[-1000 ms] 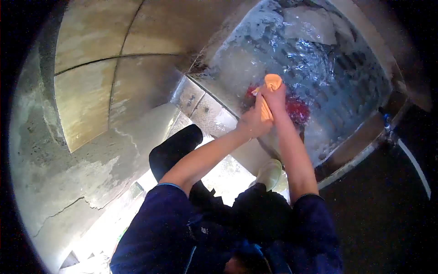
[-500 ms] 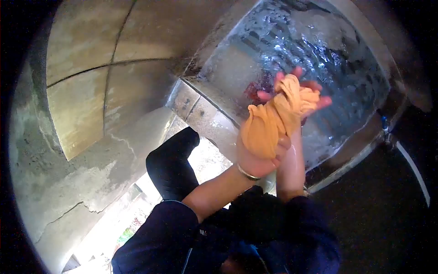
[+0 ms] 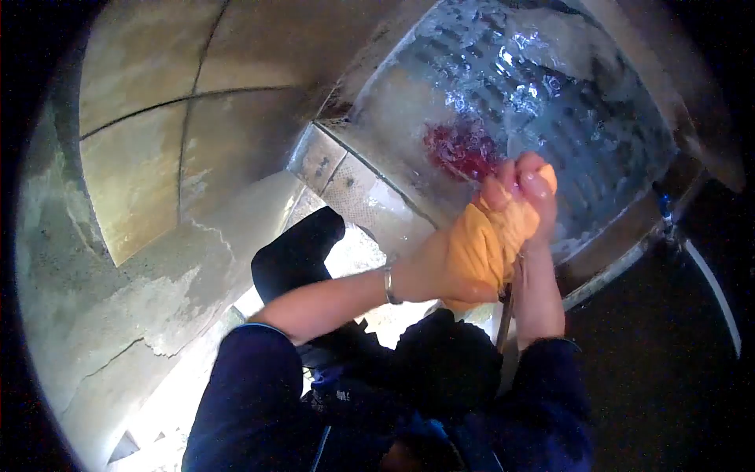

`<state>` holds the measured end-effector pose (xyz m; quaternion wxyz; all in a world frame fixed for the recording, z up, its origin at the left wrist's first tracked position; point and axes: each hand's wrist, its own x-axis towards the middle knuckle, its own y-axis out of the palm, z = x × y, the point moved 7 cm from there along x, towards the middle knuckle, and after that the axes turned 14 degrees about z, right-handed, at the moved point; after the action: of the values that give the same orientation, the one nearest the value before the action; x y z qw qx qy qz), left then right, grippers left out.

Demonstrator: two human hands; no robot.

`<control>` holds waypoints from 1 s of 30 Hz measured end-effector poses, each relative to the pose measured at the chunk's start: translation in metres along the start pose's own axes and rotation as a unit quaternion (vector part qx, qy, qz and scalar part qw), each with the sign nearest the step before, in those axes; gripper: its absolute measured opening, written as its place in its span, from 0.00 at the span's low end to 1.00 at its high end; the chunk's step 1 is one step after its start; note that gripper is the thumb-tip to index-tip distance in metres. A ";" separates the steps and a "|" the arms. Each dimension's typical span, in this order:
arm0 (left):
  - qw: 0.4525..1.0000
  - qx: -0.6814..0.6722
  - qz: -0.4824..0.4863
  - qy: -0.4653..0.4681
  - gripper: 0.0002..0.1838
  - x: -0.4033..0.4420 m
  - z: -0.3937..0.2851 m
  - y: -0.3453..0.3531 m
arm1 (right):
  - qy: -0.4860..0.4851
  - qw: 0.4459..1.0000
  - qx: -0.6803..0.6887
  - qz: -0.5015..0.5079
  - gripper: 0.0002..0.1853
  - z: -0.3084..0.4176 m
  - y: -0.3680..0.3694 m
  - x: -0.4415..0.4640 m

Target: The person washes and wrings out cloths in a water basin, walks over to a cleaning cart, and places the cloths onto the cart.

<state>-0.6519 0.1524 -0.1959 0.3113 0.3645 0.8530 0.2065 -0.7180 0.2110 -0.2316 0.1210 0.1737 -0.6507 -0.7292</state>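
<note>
An orange cloth is bunched and twisted between both hands, over the near edge of a water-filled basin. My left hand, with a bangle at the wrist, is wrapped round the cloth's lower end. My right hand is closed in a fist on the upper end, fingers curled toward me, a bit of cloth showing beside them. Just beyond the right hand a dark red item lies in the water; its kind cannot be made out.
Rippling water glints over a ridged surface in the basin. A tiled wall stands at the left, with cracked plaster below. A blue fitting sits at the basin's right edge, near a pale pipe.
The right hand's spread fingers have closed round the cloth. Both hands have come nearer to my body, and the cloth is more tightly bunched. More of the red item shows.
</note>
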 end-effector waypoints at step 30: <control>0.810 0.442 -0.332 -0.197 0.42 0.000 0.077 -0.133 | 0.190 0.847 -0.473 -0.149 0.17 -0.047 -0.132 0.051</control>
<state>-0.6648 0.0761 -0.3282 0.3274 0.1905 0.8417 -0.3847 -0.7389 0.1644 -0.3717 0.1998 0.3257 -0.1571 -0.9107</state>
